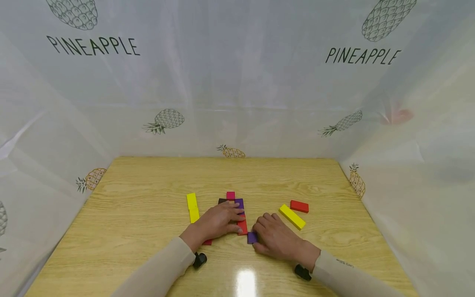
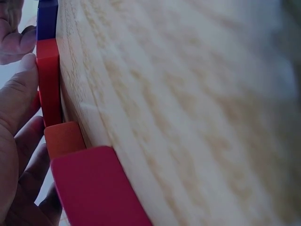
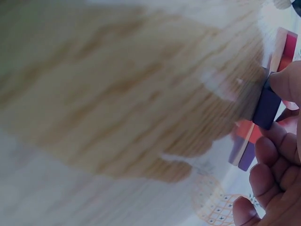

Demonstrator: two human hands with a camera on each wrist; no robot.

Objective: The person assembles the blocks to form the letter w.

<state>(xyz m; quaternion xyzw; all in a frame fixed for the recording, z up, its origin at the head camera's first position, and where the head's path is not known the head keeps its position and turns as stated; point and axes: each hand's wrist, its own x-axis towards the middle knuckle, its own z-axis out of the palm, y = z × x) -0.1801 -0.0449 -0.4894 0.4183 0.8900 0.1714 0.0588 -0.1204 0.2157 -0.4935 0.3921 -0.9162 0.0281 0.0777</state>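
My right hand pinches a small purple block between thumb and fingertips, at the near end of a red block. Across the block arrangement lies my left hand, its fingers extended over the red block and another purple block. In the left wrist view the left thumb touches the red block's side, and an orange block and a magenta block follow in line. A second magenta block and a dark block show beyond the left fingers. This hand hides the middle of the arrangement.
Two yellow pieces lie end to end left of the arrangement. To the right are a long yellow block and a red block. Pineapple-printed sheeting surrounds the wooden table at the back and sides.
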